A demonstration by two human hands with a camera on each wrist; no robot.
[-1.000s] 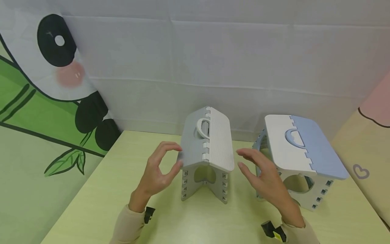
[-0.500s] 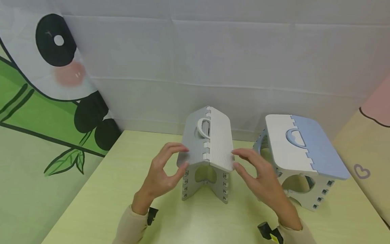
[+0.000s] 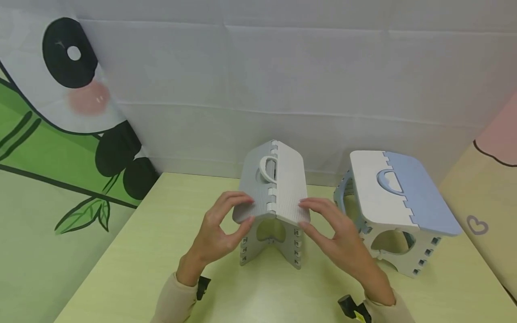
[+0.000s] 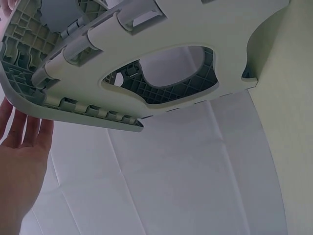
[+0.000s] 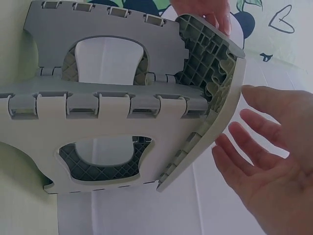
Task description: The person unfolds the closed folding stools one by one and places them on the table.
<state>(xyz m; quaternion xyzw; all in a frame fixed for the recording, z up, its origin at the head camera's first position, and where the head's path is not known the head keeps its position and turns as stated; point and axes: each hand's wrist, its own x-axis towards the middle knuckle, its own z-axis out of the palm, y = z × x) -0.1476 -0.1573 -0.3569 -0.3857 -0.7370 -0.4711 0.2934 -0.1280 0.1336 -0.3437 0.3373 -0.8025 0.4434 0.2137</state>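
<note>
A grey and white folding step stool [image 3: 287, 179] stands on the table partly folded, its top peaked like a roof and its carry handle raised at the ridge. My left hand [image 3: 216, 233] touches the grey half of the top near its front corner. On the white half, the fingertips of my right hand [image 3: 339, 233] rest at the matching corner. In the left wrist view, the fingers [image 4: 30, 131] lie nearly straight against the panel's outer face. The right wrist view has gently bent fingers [image 5: 239, 156] along the outside of the panel, with the ribbed underside [image 5: 203, 54] beyond.
A second folding stool [image 3: 424, 193], blue and white, stands fully unfolded to the right, close to my right forearm. The pale yellow table [image 3: 133, 278] meets a grey-white cloth [image 3: 282, 80] behind. A printed cartoon panel [image 3: 81, 112] hangs at left.
Both hands have moved inward from beside the grey and white stool, and their fingertips are now on its two top halves. The stool's shape looks the same.
</note>
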